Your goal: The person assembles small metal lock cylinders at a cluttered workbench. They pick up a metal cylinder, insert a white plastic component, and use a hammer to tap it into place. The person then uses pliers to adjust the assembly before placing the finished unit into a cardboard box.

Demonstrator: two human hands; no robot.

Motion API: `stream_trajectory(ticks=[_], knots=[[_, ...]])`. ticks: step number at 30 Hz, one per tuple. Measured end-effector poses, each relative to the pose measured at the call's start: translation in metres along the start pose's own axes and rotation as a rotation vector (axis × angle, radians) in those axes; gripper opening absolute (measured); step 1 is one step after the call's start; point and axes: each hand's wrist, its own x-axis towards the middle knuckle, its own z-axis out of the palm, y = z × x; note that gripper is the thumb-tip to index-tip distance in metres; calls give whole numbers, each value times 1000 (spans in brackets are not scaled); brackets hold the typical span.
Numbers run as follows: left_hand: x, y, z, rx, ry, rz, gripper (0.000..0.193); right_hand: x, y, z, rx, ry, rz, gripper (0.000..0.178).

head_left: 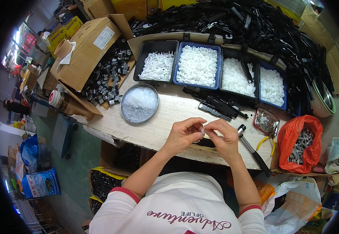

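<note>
The left hand (183, 134) and right hand (225, 139), fingers curled, pinch a small white piece (203, 131), its shape mostly hidden. Bare tabletop (171, 105) stretches left to the round dish (138, 121).

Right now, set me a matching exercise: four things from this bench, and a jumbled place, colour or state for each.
1. small white piece
2. hammer
3. tabletop bag
4. round dish

A. red, open, with grey pieces inside
B. on the table, beyond and left of the left hand
C. between both hands
D. black-gripped, just right of the right hand

Pairs: 1-C, 2-D, 3-A, 4-B
</note>
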Motion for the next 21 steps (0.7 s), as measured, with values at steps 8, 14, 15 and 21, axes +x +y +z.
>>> stream_trajectory(ticks=[8, 14, 15, 21], knots=[[-7, -5, -4, -250, 73, -128, 18, -8, 2, 3, -40, 92, 41, 13], [-10, -10, -1, -359, 87, -102, 17, -7, 0, 13, -68, 54, -23, 11], [-10, -11, -1, -359, 92, -93, 17, -6, 0, 15, -93, 53, -52, 11], [-10, -6, -10, 169, 90, -50, 19, -12, 5, 8, -328, -85, -54, 11]])
